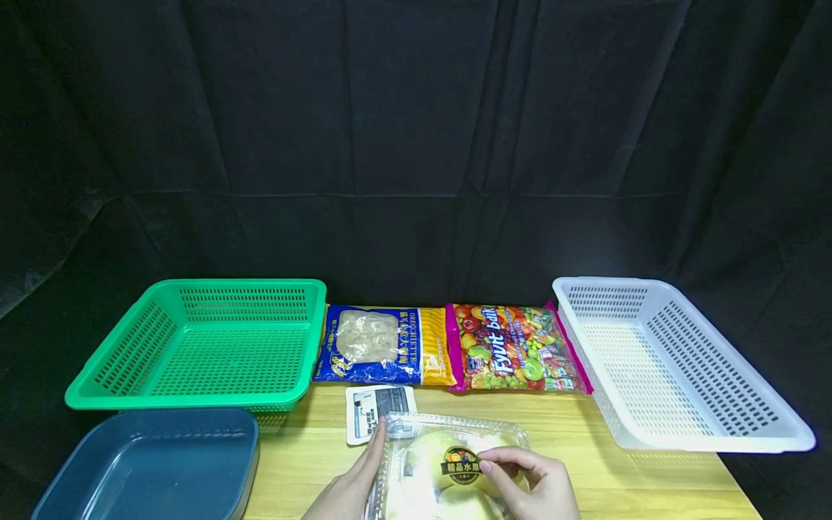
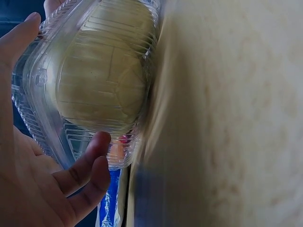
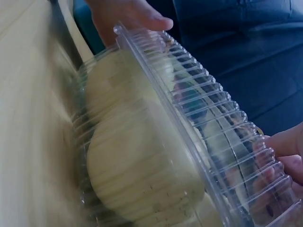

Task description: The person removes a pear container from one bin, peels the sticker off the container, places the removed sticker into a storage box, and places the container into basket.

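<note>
A clear plastic clamshell box (image 1: pixel 403 498) with large pale yellow fruits (image 3: pixel 142 161) in it stands at the table's front. Its lid bears a round black and gold sticker (image 1: pixel 460 466) with a fruit picture. My left hand (image 1: pixel 351 484) holds the box by its left side; in the left wrist view its thumb lies along the rim and its fingers (image 2: pixel 97 151) bend at the side wall. On the lid, my right hand (image 1: pixel 536 482) pinches the sticker's right edge between thumb and index finger. The lid looks shut.
Behind the box lie a small white and grey packet (image 1: pixel 364 419), a blue and yellow pasta bag (image 1: pixel 406 361) and a pink-edged candy bag (image 1: pixel 481 361). A green basket (image 1: pixel 195 401) and a dark blue tub (image 1: pixel 250 448) stand left, a white basket (image 1: pixel 715 442) right.
</note>
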### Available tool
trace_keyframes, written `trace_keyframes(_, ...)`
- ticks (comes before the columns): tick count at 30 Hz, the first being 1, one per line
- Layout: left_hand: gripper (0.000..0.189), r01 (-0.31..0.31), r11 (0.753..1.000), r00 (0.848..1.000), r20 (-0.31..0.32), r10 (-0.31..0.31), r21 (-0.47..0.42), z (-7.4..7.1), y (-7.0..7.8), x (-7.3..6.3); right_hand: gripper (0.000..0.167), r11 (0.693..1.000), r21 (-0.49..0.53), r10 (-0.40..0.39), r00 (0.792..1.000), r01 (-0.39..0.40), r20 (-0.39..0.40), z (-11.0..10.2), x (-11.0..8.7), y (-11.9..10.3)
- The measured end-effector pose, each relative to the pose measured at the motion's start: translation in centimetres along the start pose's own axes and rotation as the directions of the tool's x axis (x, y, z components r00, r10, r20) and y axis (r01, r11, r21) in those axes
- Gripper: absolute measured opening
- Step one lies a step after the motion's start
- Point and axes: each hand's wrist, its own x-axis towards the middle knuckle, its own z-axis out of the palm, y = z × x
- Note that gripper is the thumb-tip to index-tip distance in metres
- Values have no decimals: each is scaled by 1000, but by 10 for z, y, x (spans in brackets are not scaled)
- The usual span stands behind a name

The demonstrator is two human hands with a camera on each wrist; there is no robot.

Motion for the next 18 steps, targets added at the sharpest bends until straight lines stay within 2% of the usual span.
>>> trace_keyframes(3, 140, 0, 1000, 1000, -7, 0, 1, 1, 0, 0, 18, 999, 42, 3, 1000, -3, 2, -2, 1, 0)
trace_keyframes(10, 142, 27, 1000, 1000, 9, -27, -1, -1, 1, 0, 18, 999, 31, 14, 1000, -13, -7, 0, 1, -3)
trace_keyframes(18, 140, 69, 997, 996, 52, -70, 24, -15, 5, -1, 15, 997, 1, 75, 997, -75, 1, -4, 5, -9)
